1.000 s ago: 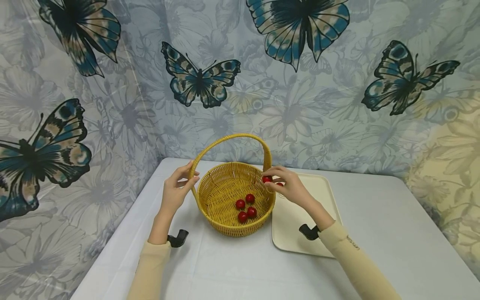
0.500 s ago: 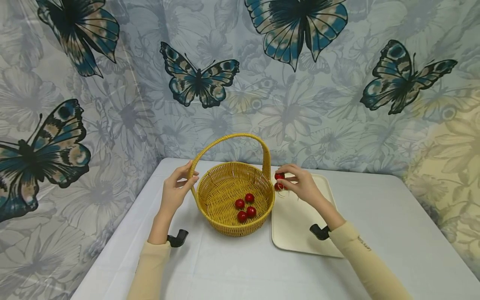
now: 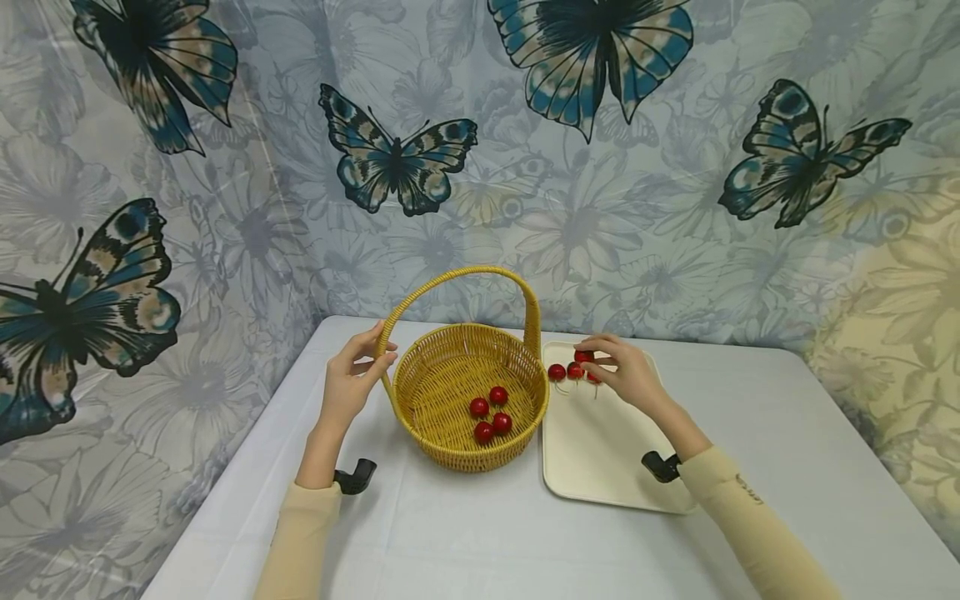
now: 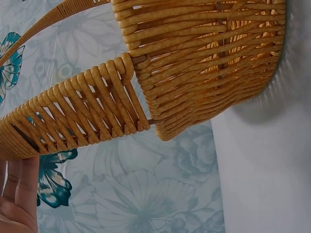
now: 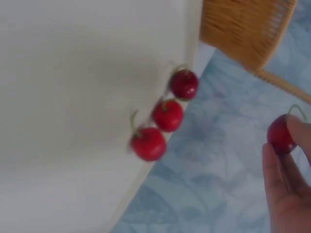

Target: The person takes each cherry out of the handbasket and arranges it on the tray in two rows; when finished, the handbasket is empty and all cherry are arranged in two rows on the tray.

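At the left side of the yellow woven basket (image 3: 431, 392), my left hand (image 3: 351, 383) grips the upright of its arched handle (image 4: 73, 111). Several red cherries (image 3: 502, 423) lie on the basket's floor, toward its right front. Over the back of a cream tray (image 3: 600, 450), my right hand (image 3: 628, 373) pinches a dark red cherry (image 5: 281, 135) between thumb and fingers, its green stem showing. Three other cherries (image 5: 167, 115) sit in a row along the tray's far edge, below the held one; in the head view the right fingers partly cover one.
The basket and tray stand side by side on a white-covered table (image 3: 450, 533). Close behind rises a wall of butterfly-printed cloth (image 3: 585, 250), which also runs along the left side. The handle arches high over the basket.
My right hand has moved right with its cherry, from beside the basket's right handle base to over the tray, uncovering the cherries there. The left hand keeps its place on the handle.
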A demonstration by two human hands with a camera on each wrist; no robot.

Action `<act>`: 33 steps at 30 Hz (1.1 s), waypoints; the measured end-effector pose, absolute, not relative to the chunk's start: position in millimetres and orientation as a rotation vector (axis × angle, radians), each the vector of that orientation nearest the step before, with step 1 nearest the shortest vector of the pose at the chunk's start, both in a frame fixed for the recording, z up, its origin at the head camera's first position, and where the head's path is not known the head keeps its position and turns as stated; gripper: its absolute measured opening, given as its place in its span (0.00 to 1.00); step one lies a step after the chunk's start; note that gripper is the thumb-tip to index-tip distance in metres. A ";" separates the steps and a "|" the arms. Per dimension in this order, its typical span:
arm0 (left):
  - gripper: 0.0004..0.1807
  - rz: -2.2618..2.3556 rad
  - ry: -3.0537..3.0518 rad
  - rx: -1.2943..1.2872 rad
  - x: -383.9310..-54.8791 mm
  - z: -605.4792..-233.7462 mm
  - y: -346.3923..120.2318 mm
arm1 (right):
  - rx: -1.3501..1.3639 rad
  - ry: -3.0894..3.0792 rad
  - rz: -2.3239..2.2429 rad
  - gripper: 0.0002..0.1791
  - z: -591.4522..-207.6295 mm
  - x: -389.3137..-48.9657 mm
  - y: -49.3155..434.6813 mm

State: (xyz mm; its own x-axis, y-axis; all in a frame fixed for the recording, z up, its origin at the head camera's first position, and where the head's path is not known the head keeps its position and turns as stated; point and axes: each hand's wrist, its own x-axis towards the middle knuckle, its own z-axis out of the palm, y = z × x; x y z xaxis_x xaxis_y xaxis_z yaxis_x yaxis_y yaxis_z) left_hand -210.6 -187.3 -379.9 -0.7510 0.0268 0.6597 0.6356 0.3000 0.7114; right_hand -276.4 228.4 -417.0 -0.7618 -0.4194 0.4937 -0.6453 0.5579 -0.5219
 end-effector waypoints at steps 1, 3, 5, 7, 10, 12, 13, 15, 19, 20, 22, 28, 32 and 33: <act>0.25 -1.474 -2.035 -0.586 -210.5 -380.0 -187.3 | 0.868 -2.492 1.007 0.19 -419.0 -277.8 231.4; 0.25 -1.472 -2.036 -0.585 -210.4 -380.1 -187.3 | 0.850 -2.510 0.991 0.19 -422.3 -279.7 236.9; 0.25 -1.470 -2.038 -0.582 -210.5 -380.1 -187.5 | 0.843 -2.521 0.984 0.19 -425.8 -281.5 242.0; 0.25 -1.469 -2.038 -0.581 -210.6 -380.1 -187.7 | 0.834 -2.530 0.981 0.18 -430.1 -283.4 247.3; 0.25 -1.471 -2.038 -0.582 -210.7 -380.3 -187.9 | 0.812 -2.546 0.940 0.17 -437.0 -286.4 255.1; 0.25 -1.476 -2.037 -0.584 -210.7 -380.4 -187.9 | 0.777 -2.568 0.902 0.17 -441.3 -288.4 260.2; 0.25 -1.479 -2.036 -0.583 -210.6 -380.5 -187.8 | 0.759 -2.580 0.880 0.16 -443.4 -289.4 262.6; 0.24 -1.485 -2.033 -0.586 -210.5 -380.4 -187.8 | 0.722 -2.611 0.860 0.16 -446.6 -290.9 267.2; 0.24 -1.488 -2.031 -0.586 -210.4 -380.1 -187.9 | 0.671 -2.656 0.856 0.17 -452.1 -293.6 275.3; 0.24 -1.487 -2.031 -0.586 -210.4 -380.2 -187.9 | 0.664 -2.667 0.855 0.17 -453.3 -294.1 276.9; 0.24 -1.487 -2.031 -0.585 -210.3 -380.1 -188.0 | 0.655 -2.693 0.843 0.17 -455.9 -295.1 279.6; 0.24 -1.491 -2.038 -0.581 -210.3 -379.5 -187.6 | 0.593 -2.803 0.790 0.16 -462.8 -297.8 284.5; 0.24 -1.489 -2.047 -0.567 -209.6 -379.1 -187.4 | 0.558 -2.850 0.775 0.16 -466.4 -300.1 285.5; 0.24 -1.488 -2.049 -0.563 -209.4 -379.0 -187.4 | 0.551 -2.860 0.770 0.16 -467.4 -301.0 285.7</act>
State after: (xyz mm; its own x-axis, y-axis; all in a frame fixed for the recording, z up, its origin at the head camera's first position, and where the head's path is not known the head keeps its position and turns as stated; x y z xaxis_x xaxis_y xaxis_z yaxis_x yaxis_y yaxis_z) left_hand -209.4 -187.4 -379.0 -0.7662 0.0193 0.6423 0.6167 0.3027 0.7266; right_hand -301.0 285.7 -467.4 -0.9250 -0.3132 0.2152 -0.3789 0.8031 -0.4598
